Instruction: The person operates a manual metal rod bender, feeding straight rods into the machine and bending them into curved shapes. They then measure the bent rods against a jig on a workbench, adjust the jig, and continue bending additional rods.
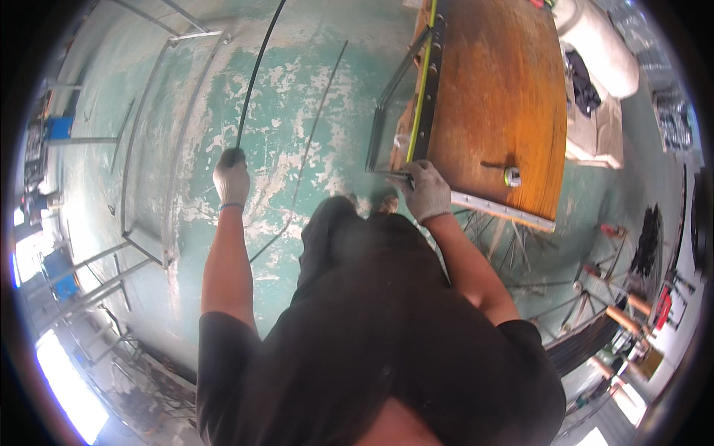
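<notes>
My left hand [231,181], in a pale work glove, is closed round the near end of a long thin dark rod [256,74], which reaches away past the top of the view. At the near left corner of a wooden-topped table [494,89], my gloved right hand [426,192] has its fingers curled on the near end of a thin dark bent metal frame [379,123]; the fingertips are partly hidden. Along the table's left edge run a yellow strip [425,89] and a black bar with round studs [437,63], both ending close to my right hand.
A tape measure [512,176] lies on the tabletop. Another thin rod [316,123] lies on the worn green floor. Metal frames [126,178] stand at left, a beige sofa [599,126] beyond the table, and metal stands and tools [595,290] at right.
</notes>
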A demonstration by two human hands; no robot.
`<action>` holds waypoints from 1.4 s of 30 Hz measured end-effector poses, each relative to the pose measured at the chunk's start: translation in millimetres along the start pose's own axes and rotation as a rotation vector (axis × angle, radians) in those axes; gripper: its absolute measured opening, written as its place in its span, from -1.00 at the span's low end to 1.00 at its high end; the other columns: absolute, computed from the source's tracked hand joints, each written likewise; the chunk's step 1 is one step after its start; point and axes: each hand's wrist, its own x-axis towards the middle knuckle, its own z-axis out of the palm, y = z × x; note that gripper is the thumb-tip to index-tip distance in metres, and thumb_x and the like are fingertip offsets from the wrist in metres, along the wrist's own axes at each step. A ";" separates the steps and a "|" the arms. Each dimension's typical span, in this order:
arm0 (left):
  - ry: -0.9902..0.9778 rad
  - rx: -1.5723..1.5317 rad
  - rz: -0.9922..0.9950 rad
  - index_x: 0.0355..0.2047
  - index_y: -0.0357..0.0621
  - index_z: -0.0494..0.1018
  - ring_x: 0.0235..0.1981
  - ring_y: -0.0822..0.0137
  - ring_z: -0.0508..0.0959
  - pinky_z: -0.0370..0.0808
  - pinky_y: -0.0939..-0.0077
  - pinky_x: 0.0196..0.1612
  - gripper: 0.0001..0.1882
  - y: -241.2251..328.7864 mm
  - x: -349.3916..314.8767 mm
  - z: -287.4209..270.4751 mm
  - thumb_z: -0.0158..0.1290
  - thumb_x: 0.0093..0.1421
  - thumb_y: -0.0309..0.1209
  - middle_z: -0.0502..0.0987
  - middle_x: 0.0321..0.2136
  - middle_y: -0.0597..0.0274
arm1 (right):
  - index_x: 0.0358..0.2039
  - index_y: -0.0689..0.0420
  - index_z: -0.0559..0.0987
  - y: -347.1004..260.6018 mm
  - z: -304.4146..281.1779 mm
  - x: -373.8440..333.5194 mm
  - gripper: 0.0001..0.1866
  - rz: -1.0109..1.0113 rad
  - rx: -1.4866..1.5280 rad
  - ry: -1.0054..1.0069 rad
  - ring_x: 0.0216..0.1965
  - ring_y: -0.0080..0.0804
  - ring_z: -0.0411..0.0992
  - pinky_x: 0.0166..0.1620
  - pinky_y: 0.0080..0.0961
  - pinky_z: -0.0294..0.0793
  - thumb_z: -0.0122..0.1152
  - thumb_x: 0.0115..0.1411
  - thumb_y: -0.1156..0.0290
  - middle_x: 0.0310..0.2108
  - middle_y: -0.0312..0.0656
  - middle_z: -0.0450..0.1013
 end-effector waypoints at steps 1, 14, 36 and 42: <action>-0.010 0.088 0.019 -0.08 -0.15 0.67 -0.33 0.19 0.65 0.56 0.28 -0.15 -0.73 0.7 6.8 2.9 0.10 0.43 -0.26 0.69 -0.35 0.02 | -0.01 0.01 0.73 -3.5 1.4 -5.5 -0.63 0.053 0.023 -0.028 0.03 0.00 0.63 0.08 -0.09 0.64 0.54 0.16 0.26 -0.01 -0.09 0.61; -0.212 0.372 0.058 -0.02 -0.22 0.70 -0.12 -0.02 0.74 0.60 0.15 -0.01 -0.68 -16.0 235.4 110.1 0.18 0.37 -0.26 0.76 -0.17 -0.12 | 0.38 0.04 0.49 -50.2 34.3 -38.9 -0.17 0.913 0.251 0.233 0.23 -0.02 0.55 0.30 -0.11 0.53 0.64 0.14 0.16 0.15 -0.05 0.59; -0.562 0.328 0.021 -0.18 -0.22 0.63 -0.60 0.26 0.57 0.47 0.25 -0.54 -0.83 67.4 432.9 255.3 0.10 0.39 -0.40 0.62 -0.50 0.15 | 0.25 0.08 0.63 -86.3 165.5 7.4 -0.29 1.617 0.503 0.625 0.10 0.03 0.67 0.20 -0.12 0.62 0.56 0.16 0.00 0.02 -0.04 0.73; -0.735 0.293 -0.065 -0.12 -0.15 0.54 -0.69 0.36 0.43 0.35 0.37 -0.65 -0.89 124.7 446.7 301.0 0.07 0.48 -0.40 0.51 -0.54 0.26 | 0.20 0.11 0.66 -86.5 182.7 51.6 -0.29 1.871 0.434 0.711 0.12 0.07 0.66 0.21 -0.12 0.62 0.52 0.20 -0.13 0.03 0.02 0.72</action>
